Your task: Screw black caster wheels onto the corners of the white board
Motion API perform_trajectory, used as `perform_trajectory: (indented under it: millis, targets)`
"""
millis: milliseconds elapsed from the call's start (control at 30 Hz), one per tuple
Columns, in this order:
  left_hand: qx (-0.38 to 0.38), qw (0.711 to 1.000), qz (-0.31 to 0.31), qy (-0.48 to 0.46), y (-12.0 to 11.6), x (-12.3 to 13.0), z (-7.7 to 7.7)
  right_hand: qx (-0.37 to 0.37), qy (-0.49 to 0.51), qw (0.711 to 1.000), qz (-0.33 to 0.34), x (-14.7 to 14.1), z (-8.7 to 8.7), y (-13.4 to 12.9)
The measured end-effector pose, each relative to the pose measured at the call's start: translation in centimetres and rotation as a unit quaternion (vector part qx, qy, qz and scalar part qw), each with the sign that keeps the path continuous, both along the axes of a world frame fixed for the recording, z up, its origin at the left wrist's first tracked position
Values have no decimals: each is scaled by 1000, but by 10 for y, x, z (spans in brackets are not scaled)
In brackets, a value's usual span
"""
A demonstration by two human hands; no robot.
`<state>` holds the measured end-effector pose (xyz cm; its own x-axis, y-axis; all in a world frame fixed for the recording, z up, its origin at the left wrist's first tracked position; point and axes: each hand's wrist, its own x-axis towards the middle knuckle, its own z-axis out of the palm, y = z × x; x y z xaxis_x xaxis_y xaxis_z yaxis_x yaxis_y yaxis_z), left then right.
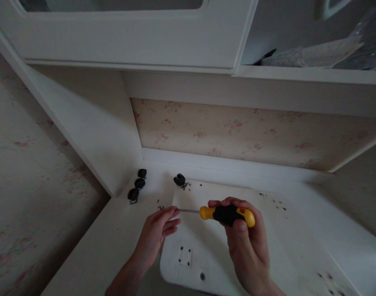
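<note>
My right hand (247, 242) is wrapped round the yellow and black handle of a screwdriver (227, 214), its thumb along the near side. The metal shaft points left, roughly level, above a white board (237, 255). At its tip, the thumb and forefinger of my left hand (155, 234) are pinched together; whatever lies between them is hidden. The other left fingers are loosely curled. A black caster (179, 179) with a metal plate stands at the board's far left corner, near several screw holes. Small dark screws (160, 208) lie just beyond my left fingertips.
Three more black casters (140, 183) stand in a row at the left, by a white side panel (92, 123). Overhead is a white cabinet door (129, 41), beside an open shelf holding a clear plastic bag (317, 55). Flowered wallpaper (212, 127) covers the back wall.
</note>
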<state>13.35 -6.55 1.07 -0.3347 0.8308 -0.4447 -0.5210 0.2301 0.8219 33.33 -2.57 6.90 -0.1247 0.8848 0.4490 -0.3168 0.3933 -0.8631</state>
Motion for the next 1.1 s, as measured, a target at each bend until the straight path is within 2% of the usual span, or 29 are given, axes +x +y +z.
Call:
perform_trajectory:
  millis: [333,467,567,800,1100]
  targets:
    - [-6,995,-25,93,0,2,-2,31,-3,999,-2,2,-5,-5]
    - [-4,993,-21,117,0,5,-3,66,-2,998,1,0,-6,-9]
    - [5,993,-12,117,0,9,-3,88,11,996,-12,-2,-4,-12]
    - [19,989,7,148,1,16,3,83,20,996,-38,-2,4,-17]
    - [43,981,14,187,5,22,2,108,23,993,-32,3,-7,-25]
